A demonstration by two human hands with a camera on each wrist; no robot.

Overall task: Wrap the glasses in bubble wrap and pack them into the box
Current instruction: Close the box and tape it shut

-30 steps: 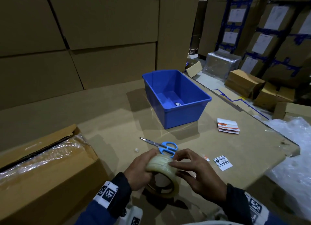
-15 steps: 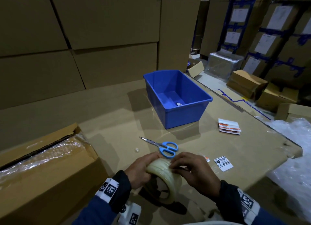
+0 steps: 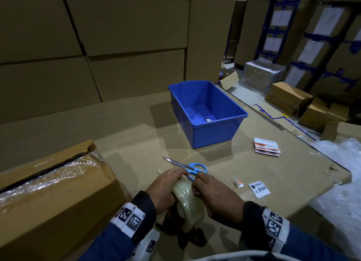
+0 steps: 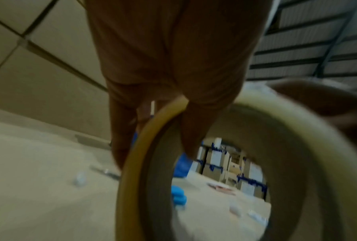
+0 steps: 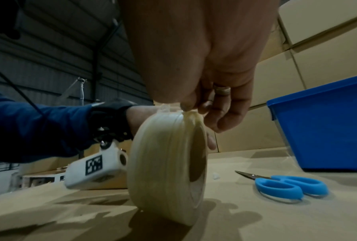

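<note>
A roll of clear packing tape (image 3: 189,206) is gripped by the left hand (image 3: 163,190); its top edge is pinched by the right hand (image 3: 215,199).

A warehouse packing station: stacked cardboard cartons (image 3: 125,20) wall in a cardboard-covered work surface (image 3: 254,174). Behind it, blue racking (image 3: 273,26) holds labelled boxes. "Fragile" stickers (image 3: 259,189) and bubble wrap (image 3: 340,163) lie within reach.

A tape roll (image 3: 188,204) stands on edge near the table's (image 3: 127,135) front edge, scissors (image 3: 187,166) just behind it, a bin (image 3: 207,112) farther back (mid-table). A box (image 3: 58,192) sits at the left edge; labels (image 3: 267,149) lie toward the right edge.
</note>
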